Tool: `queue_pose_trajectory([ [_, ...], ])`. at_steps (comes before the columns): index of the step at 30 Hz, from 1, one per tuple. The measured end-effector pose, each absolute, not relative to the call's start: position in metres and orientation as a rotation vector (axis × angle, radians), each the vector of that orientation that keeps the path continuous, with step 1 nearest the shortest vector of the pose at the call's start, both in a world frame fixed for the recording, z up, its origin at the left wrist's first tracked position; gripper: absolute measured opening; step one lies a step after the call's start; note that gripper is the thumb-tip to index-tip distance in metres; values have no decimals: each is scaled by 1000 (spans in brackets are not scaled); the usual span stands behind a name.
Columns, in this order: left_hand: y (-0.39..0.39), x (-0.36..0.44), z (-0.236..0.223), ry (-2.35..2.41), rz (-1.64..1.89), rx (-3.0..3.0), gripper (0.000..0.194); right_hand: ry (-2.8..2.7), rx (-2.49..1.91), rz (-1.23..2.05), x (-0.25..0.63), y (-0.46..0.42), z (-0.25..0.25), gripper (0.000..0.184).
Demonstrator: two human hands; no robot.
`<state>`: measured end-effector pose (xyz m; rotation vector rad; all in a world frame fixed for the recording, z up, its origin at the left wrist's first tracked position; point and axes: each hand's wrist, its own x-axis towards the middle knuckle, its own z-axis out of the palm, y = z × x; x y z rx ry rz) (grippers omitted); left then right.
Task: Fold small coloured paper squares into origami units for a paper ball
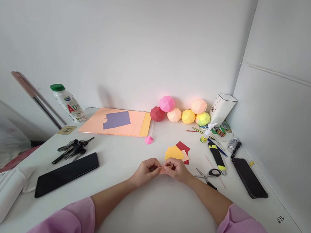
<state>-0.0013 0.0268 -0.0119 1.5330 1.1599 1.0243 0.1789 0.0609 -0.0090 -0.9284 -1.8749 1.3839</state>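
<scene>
A small piece of orange paper is pinched between my two hands above the middle of the table. My left hand grips its left end with thumb and fingertips. My right hand is closed on its right end, covering part of it. Just beyond my right hand lie cut paper pieces: yellow ones on top of dark red ones, with a pale peach one at the side. A small pink folded paper shape sits farther back to the left.
Faceted paper balls stand along the wall. Scissors, a box cutter, a glue bottle and a black phone case lie right. Keys, a black phone, peach paper sheets and a white bottle are left.
</scene>
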Motion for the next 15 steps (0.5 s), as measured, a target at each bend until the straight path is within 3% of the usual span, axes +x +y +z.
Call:
queue_pose_trajectory([
  [15,30,-7,-9,1184,1110,1261,20,-1491,-988,1567,184,74,-18,9],
])
